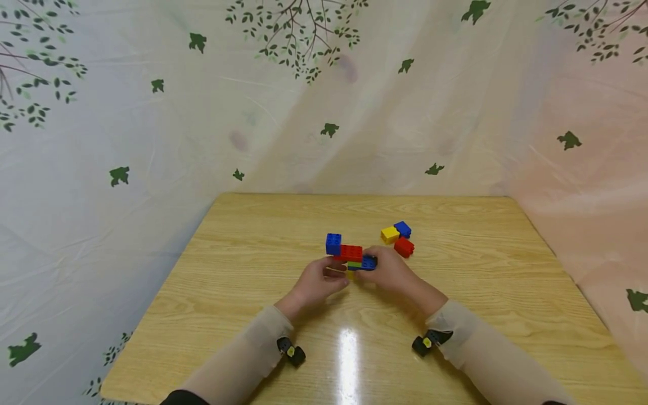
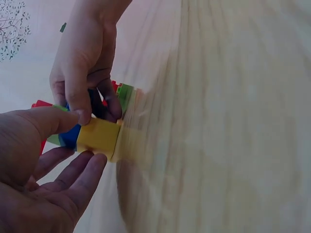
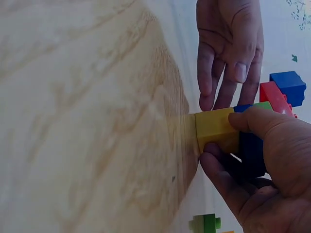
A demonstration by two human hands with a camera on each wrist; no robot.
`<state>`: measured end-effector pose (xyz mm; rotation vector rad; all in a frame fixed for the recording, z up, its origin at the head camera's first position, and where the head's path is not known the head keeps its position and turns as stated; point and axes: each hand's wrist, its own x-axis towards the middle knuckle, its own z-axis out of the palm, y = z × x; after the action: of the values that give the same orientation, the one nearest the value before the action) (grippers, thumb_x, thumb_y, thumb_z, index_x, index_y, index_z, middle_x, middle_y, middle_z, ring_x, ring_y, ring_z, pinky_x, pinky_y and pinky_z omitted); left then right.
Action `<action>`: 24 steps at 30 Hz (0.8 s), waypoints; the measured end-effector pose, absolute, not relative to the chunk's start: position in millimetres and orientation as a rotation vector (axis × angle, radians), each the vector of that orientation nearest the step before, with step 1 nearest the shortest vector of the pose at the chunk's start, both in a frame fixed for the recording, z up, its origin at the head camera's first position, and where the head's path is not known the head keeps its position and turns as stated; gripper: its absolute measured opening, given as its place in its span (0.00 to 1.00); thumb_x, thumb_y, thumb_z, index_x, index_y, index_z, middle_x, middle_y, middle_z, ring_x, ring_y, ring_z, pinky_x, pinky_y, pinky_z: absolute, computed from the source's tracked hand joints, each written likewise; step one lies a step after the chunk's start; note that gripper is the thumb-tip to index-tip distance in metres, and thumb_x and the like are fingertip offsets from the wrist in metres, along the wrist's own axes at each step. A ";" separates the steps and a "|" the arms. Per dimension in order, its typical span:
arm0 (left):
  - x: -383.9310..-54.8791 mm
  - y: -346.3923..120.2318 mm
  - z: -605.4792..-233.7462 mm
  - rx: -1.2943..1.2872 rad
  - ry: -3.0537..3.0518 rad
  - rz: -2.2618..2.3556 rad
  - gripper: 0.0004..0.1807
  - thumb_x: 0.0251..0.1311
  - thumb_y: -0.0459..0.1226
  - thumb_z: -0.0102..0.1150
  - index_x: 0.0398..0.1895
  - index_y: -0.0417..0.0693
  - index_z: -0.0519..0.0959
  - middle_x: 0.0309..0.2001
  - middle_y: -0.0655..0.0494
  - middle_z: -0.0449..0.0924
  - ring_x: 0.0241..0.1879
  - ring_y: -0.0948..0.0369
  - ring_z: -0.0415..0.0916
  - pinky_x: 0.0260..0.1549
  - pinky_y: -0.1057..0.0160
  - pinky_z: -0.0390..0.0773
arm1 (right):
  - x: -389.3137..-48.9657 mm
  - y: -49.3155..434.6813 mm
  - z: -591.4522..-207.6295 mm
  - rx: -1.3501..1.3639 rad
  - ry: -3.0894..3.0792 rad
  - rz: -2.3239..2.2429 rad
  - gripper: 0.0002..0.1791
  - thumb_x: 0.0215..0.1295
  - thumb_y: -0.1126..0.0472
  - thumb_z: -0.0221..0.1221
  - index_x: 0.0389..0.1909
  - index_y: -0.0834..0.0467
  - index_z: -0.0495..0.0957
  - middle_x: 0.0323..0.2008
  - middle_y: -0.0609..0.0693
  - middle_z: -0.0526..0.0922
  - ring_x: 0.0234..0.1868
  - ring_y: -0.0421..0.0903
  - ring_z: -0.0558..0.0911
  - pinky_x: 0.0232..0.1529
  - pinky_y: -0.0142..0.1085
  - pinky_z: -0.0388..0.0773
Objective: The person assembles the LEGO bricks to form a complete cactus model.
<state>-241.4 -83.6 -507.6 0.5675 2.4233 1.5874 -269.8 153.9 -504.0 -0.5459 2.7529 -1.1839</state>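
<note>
A stack of toy building bricks stands on the table between the hands. At its base is a yellow brick (image 2: 98,138), with a long blue brick (image 1: 369,262) above it. A thin green brick (image 1: 354,264), a red brick (image 1: 351,253) and a blue brick (image 1: 333,244) at the upper left follow. My right hand (image 1: 391,271) pinches the low part of the stack, its thumb across the yellow and blue bricks. Beside the stack's left side my left hand (image 1: 315,283) has loosely extended fingers; whether they touch it I cannot tell.
On the wooden table (image 1: 228,236), a loose yellow brick (image 1: 390,234), blue brick (image 1: 403,229) and red brick (image 1: 404,247) lie beyond the right hand. A green brick (image 3: 209,223) shows low in the right wrist view. A leaf-patterned cloth (image 1: 283,135) hangs behind.
</note>
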 end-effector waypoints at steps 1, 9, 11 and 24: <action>-240.8 -82.7 -507.6 0.564 2.424 1.597 0.21 0.67 0.34 0.70 0.61 0.39 0.80 0.57 0.42 0.83 0.55 0.48 0.84 0.54 0.55 0.85 | -269.8 152.9 -503.5 -0.544 2.751 -1.192 0.22 0.62 0.55 0.75 0.55 0.60 0.85 0.48 0.50 0.86 0.43 0.46 0.83 0.52 0.46 0.86; -240.2 -79.3 -510.1 0.516 2.490 1.628 0.23 0.64 0.31 0.72 0.62 0.41 0.79 0.56 0.42 0.83 0.56 0.49 0.83 0.54 0.59 0.84 | -267.6 142.9 -498.0 -0.583 2.733 -1.224 0.16 0.64 0.58 0.72 0.50 0.60 0.86 0.40 0.48 0.83 0.36 0.47 0.78 0.40 0.38 0.80; -240.8 -79.3 -511.1 0.505 2.515 1.627 0.24 0.63 0.30 0.72 0.62 0.41 0.79 0.56 0.44 0.83 0.56 0.50 0.83 0.54 0.60 0.84 | -266.4 140.1 -496.9 -0.600 2.727 -1.218 0.16 0.65 0.58 0.72 0.50 0.60 0.86 0.40 0.49 0.83 0.37 0.46 0.78 0.39 0.38 0.80; -250.2 -81.2 -515.3 0.454 2.639 1.601 0.24 0.62 0.31 0.72 0.63 0.46 0.81 0.56 0.53 0.84 0.56 0.55 0.82 0.56 0.59 0.83 | -263.2 127.5 -498.6 -0.669 2.662 -1.198 0.22 0.68 0.47 0.71 0.56 0.55 0.85 0.39 0.45 0.81 0.40 0.44 0.80 0.42 0.39 0.82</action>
<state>-250.2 -81.2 -515.3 0.4540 2.6390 1.6010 -263.2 127.5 -498.6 -0.6686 2.6624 -1.1985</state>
